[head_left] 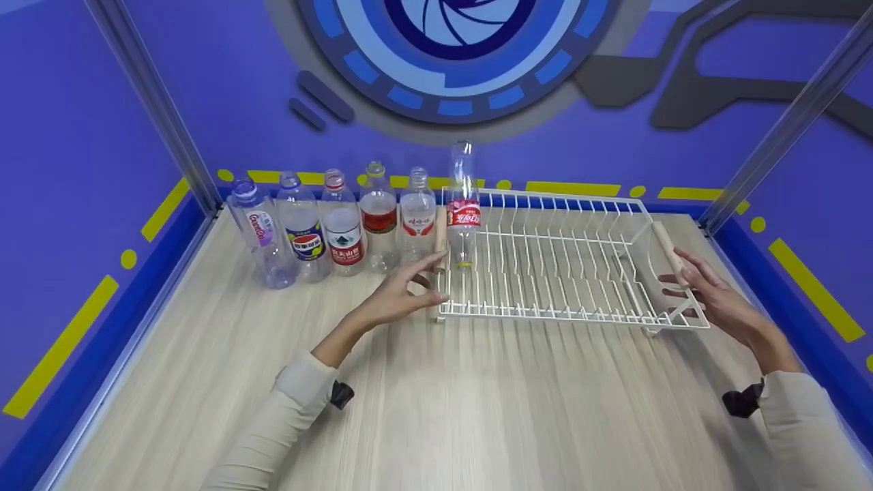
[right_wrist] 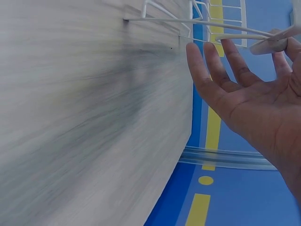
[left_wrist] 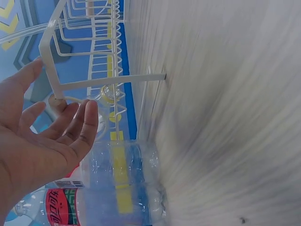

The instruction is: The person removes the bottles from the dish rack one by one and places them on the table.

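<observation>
A white wire dish rack (head_left: 552,311) with wooden side handles stands on the table. My left hand (head_left: 399,290) is at its left end, thumb by the front corner and fingers loosely bent beside the handle (head_left: 441,235). In the left wrist view the left fingers (left_wrist: 87,122) are spaced apart near the handle's end. At the other end my right hand (head_left: 719,300) holds the right handle (head_left: 668,249) between thumb and index finger. Its other fingers (right_wrist: 200,66) extend below the handle. One clear bottle with a red label (head_left: 464,213) stands upside down in the rack's left end.
Several clear plastic bottles stand upright left of the rack, from a purple-tinted one (head_left: 273,269) to one with a white and red label (head_left: 417,218) close to the left handle. Blue printed panels (head_left: 225,82) and metal posts (head_left: 153,102) enclose the wood-grain table (head_left: 477,402).
</observation>
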`<state>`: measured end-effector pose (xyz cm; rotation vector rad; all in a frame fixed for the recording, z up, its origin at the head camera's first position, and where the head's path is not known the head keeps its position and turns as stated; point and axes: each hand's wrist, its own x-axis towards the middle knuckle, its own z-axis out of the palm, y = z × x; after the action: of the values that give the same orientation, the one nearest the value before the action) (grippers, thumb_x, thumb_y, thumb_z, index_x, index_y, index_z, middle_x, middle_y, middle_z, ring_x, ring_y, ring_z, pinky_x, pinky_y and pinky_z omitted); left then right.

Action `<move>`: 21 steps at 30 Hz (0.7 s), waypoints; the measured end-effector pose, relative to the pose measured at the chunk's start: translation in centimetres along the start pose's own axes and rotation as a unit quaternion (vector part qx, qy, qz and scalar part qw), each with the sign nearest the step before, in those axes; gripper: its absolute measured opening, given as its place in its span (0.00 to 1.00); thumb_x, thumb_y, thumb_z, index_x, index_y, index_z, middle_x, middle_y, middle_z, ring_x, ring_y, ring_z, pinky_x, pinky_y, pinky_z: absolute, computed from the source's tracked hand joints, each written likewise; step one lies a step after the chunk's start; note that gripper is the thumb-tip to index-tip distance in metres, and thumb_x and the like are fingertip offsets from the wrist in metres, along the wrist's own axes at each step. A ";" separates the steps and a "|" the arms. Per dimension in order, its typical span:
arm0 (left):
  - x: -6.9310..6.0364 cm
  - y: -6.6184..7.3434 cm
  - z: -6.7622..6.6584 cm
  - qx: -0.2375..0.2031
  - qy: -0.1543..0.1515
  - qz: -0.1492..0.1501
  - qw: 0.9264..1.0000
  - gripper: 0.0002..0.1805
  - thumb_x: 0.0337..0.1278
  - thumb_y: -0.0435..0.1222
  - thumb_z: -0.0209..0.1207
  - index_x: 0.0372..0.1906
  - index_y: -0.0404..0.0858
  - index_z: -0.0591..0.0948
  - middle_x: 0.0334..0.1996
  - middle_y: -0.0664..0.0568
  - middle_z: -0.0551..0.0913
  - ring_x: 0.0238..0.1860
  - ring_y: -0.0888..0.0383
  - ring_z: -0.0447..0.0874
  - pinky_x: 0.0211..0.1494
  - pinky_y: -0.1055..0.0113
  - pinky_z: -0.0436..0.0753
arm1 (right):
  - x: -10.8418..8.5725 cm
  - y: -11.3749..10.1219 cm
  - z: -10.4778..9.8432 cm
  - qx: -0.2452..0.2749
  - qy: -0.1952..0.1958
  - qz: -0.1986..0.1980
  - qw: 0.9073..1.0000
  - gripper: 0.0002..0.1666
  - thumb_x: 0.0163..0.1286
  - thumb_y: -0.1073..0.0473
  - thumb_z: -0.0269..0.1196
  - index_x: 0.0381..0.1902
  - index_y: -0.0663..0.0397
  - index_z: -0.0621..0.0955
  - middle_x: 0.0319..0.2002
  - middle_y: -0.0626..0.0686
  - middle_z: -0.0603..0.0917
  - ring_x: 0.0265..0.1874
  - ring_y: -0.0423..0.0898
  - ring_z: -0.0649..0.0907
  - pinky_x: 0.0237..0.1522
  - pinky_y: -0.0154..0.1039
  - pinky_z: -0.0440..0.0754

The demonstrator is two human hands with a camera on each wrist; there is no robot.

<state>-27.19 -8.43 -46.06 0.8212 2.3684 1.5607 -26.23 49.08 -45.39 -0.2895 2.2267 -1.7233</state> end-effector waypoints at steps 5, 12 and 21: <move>0.3 -0.2 0.1 -0.029 -0.002 -0.021 0.999 0.45 0.63 0.40 0.69 0.81 0.47 0.60 0.69 0.41 0.74 0.63 0.38 0.76 0.60 0.51 0.82 | -0.3 0.0 0.1 -0.013 0.001 0.006 1.000 0.33 0.87 0.51 0.37 0.83 0.28 0.44 0.57 0.31 0.81 0.55 0.29 0.82 0.47 0.38 0.85; 0.4 -0.3 0.1 -0.057 0.000 -0.041 0.998 0.49 0.57 0.39 0.73 0.81 0.48 0.60 0.67 0.40 0.76 0.61 0.35 0.77 0.54 0.61 0.80 | -0.2 0.1 0.4 -0.033 0.006 0.024 0.999 0.33 0.87 0.49 0.36 0.83 0.27 0.42 0.58 0.31 0.80 0.57 0.29 0.81 0.49 0.38 0.83; 0.5 0.3 0.5 -0.075 0.020 -0.061 0.995 0.50 0.55 0.38 0.74 0.80 0.50 0.61 0.66 0.40 0.73 0.59 0.38 0.78 0.53 0.61 0.81 | 0.0 -0.3 -0.1 0.005 -0.004 -0.001 1.000 0.32 0.87 0.53 0.37 0.83 0.31 0.47 0.56 0.35 0.84 0.53 0.33 0.84 0.50 0.34 0.85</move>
<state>-27.29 -7.70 -45.95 0.6076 2.2480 1.6925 -26.28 49.12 -45.04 -0.2960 2.2136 -1.7311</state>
